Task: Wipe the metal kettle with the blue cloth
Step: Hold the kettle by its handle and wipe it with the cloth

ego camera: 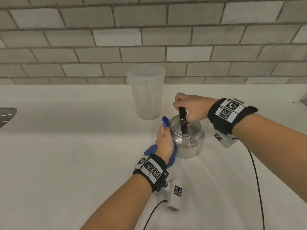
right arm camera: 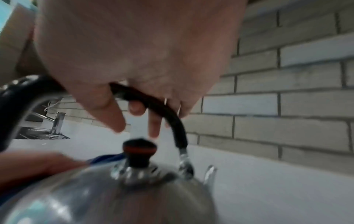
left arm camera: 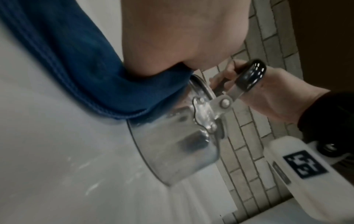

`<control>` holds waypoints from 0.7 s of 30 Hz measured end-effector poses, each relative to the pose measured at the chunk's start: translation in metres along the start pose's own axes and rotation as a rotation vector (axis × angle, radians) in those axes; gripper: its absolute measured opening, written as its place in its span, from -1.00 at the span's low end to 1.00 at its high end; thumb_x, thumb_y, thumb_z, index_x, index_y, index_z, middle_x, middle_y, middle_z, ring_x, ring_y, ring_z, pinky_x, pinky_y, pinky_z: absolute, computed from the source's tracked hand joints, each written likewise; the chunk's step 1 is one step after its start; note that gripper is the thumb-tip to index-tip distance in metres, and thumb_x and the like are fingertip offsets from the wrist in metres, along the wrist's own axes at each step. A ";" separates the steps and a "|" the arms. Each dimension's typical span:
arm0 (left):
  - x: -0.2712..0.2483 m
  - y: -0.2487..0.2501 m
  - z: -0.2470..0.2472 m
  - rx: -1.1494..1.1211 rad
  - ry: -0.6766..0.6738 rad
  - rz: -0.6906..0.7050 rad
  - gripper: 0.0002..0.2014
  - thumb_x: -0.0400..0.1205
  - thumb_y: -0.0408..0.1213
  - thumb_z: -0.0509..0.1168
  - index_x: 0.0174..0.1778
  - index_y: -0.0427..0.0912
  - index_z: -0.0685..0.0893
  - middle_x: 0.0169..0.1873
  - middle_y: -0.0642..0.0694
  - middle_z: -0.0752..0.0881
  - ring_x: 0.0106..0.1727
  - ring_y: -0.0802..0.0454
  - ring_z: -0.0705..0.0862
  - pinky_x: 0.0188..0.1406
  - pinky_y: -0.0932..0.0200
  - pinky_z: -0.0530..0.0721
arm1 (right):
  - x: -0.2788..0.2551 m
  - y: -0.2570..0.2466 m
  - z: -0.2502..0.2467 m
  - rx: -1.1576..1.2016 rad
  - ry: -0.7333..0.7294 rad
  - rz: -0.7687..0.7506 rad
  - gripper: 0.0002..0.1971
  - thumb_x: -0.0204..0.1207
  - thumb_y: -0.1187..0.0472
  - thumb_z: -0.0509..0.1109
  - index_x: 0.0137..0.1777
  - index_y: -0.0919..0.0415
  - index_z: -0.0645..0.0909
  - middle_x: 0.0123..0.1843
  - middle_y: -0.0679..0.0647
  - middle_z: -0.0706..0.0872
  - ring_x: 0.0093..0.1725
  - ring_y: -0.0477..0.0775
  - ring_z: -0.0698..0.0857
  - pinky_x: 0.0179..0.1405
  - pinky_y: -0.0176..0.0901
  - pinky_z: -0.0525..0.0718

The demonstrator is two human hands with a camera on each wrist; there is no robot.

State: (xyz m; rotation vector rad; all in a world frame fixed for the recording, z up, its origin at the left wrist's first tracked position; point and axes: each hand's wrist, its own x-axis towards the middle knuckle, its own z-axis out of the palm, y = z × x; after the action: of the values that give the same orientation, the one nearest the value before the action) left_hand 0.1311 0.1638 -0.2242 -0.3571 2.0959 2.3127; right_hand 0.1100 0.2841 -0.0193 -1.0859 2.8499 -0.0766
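The metal kettle (ego camera: pixel 188 143) stands on the white counter (ego camera: pixel 66 163) with its black handle (ego camera: pixel 182 121) upright. My right hand (ego camera: pixel 187 105) grips that handle from above, fingers curled round it (right arm camera: pixel 153 103). My left hand (ego camera: pixel 163 140) lies along the kettle's left side and presses the blue cloth (ego camera: pixel 150 150) against the metal. One cloth end sticks out past the fingertips; the rest hangs below the wrist. In the left wrist view the cloth (left arm camera: pixel 95 75) is squeezed between my palm (left arm camera: pixel 172 37) and the kettle (left arm camera: pixel 182 144). The right wrist view shows the lid knob (right arm camera: pixel 138 150).
A translucent plastic jug (ego camera: pixel 147 95) stands just behind the kettle. The grey tiled wall (ego camera: pixel 166 39) runs along the counter's back. A sink corner (ego camera: pixel 6 115) shows at the far left, and its tap (right arm camera: pixel 57 121) appears in the right wrist view. Black cables (ego camera: pixel 256 180) trail from both wrists.
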 end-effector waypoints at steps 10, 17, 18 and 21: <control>-0.063 0.060 -0.020 -0.100 0.127 -0.116 -0.74 0.80 -0.20 0.06 -0.02 -0.08 0.66 0.03 -0.22 0.74 0.21 -0.20 0.68 0.39 -0.16 0.54 | 0.022 -0.045 0.032 0.130 0.122 0.501 -0.68 0.41 0.13 0.28 0.12 0.27 0.55 0.12 0.24 0.57 0.21 0.30 0.48 0.13 0.02 0.44; -0.060 0.053 -0.025 -0.135 0.092 -0.083 -0.71 0.83 -0.25 0.01 -0.01 -0.07 0.65 -0.03 -0.13 0.74 0.09 -0.05 0.67 0.06 0.17 0.57 | -0.001 -0.012 0.005 0.321 -0.108 0.268 -0.55 0.46 -0.31 0.30 0.00 0.09 0.49 -0.02 0.06 0.52 0.00 0.09 0.50 0.04 -0.03 0.52; -0.060 0.051 -0.024 -0.130 0.107 -0.077 -0.70 0.83 -0.25 0.01 0.00 -0.06 0.66 -0.01 -0.14 0.74 0.14 -0.09 0.67 0.15 0.12 0.58 | -0.002 -0.010 0.010 0.336 -0.042 0.250 -0.55 0.46 -0.31 0.31 -0.05 0.11 0.50 -0.06 0.07 0.56 -0.03 0.12 0.54 -0.01 -0.03 0.53; -0.063 0.048 -0.021 -0.124 0.170 -0.059 -0.67 0.82 -0.22 0.00 0.24 -0.14 0.67 0.16 -0.21 0.74 0.26 -0.14 0.65 0.41 -0.08 0.52 | -0.002 -0.015 0.030 0.422 0.145 0.286 -0.51 0.40 -0.32 0.36 -0.15 0.16 0.53 -0.16 0.07 0.59 -0.07 0.16 0.59 -0.07 -0.01 0.55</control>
State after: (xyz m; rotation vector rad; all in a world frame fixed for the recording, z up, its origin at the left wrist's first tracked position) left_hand 0.1888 0.1477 -0.1679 -0.6305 1.9830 2.4645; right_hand 0.1244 0.2735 -0.0475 -0.6068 2.8823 -0.7222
